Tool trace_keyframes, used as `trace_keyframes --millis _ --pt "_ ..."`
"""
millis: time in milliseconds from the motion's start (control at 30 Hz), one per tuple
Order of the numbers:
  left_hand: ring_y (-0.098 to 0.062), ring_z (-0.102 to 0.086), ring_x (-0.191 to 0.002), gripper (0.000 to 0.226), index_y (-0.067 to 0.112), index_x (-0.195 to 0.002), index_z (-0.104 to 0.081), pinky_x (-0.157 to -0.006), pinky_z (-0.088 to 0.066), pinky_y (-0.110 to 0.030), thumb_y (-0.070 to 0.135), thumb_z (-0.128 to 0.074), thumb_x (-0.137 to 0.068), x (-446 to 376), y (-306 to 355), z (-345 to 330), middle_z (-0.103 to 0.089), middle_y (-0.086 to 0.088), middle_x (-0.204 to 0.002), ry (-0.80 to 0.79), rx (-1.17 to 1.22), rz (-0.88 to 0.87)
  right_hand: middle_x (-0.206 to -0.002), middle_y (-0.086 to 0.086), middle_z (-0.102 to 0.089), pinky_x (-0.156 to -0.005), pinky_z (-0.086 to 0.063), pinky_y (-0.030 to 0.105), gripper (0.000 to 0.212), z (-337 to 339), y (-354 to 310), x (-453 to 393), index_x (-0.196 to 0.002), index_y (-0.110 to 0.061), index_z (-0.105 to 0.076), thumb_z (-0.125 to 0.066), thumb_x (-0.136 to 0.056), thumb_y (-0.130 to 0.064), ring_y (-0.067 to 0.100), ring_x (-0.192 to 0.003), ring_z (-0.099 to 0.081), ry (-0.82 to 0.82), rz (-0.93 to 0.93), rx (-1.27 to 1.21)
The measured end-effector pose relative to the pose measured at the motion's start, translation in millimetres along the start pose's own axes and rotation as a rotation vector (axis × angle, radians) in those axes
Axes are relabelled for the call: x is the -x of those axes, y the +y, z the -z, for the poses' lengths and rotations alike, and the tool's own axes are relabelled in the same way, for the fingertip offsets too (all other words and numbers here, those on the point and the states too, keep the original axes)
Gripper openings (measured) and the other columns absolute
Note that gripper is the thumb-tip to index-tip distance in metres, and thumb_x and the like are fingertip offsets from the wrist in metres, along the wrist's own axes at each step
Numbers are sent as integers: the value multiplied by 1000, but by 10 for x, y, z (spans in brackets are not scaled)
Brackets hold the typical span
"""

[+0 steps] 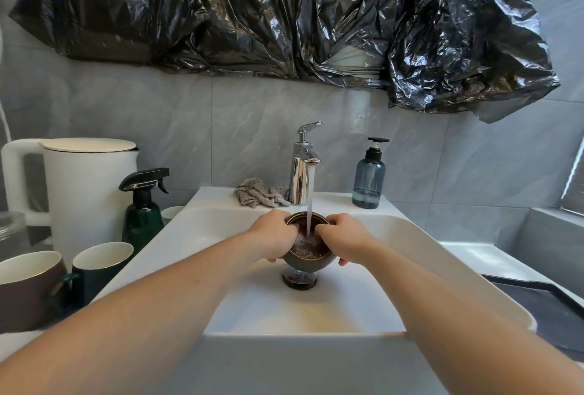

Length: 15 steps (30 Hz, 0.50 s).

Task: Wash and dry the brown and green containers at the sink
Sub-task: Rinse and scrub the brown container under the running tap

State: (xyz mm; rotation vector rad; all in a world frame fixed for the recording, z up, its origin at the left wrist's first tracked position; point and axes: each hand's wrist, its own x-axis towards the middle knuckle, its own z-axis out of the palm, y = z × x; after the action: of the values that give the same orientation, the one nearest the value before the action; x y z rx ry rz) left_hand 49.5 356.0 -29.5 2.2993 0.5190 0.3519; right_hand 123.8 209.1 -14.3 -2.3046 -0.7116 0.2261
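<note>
A small round bowl, grey-green outside and brown inside, is held over the drain of the white sink. My left hand grips its left rim and my right hand grips its right rim, fingers curled into the bowl. Water runs from the chrome tap straight into the bowl, which holds bubbling water. A brown mug and a dark green mug stand on the counter at the left.
A white kettle and a green spray bottle stand left of the sink. A crumpled cloth lies beside the tap. A blue soap dispenser stands to the right. Black plastic sheeting hangs above.
</note>
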Motion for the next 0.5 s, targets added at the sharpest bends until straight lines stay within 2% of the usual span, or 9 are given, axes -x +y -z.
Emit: trace_keyframes --millis 100,200,300,400,500 --pt "-26 -59 -62 26 17 -112 -69 -48 -45 -26 19 -45 -104 33 8 4 -67 -11 -79 -36 -22 3 -90 1 -65 -50 -48 23 29 -1 8 12 -121 -16 -66 -51 -101 -30 16 -73 -60 -31 -6 22" --pt "-29 -60 -62 25 16 -105 -69 -45 -42 -24 15 -45 -100 57 22 -18 -65 -13 -75 -89 -48 -5 -89 6 -68 -48 -48 26 26 -4 14 10 -107 -14 -73 -53 -99 -29 20 -68 -59 -12 6 25" --pt "-24 -60 -58 20 20 -95 -66 -45 -41 -24 22 -48 -102 73 36 -35 -63 -8 -70 -104 -62 -9 -94 10 -72 -51 -50 29 25 -12 24 6 -104 -14 -74 -53 -96 -25 23 -71 -61 -1 10 51" --pt "-21 -59 -59 19 19 -91 -67 -47 -44 -25 27 -53 -102 69 41 0 -63 -5 -70 -90 -63 -14 -95 9 -71 -52 -51 28 25 -12 28 -12 -108 -14 -72 -52 -96 -21 22 -73 -63 15 14 64" --pt "-23 -63 -69 17 19 -96 -71 -53 -53 -29 31 -60 -95 54 29 54 -72 -6 -86 -26 -92 -39 -101 6 -66 -52 -55 24 26 -18 15 1 -123 -15 -62 -46 -102 -17 21 -78 -68 -5 10 56"
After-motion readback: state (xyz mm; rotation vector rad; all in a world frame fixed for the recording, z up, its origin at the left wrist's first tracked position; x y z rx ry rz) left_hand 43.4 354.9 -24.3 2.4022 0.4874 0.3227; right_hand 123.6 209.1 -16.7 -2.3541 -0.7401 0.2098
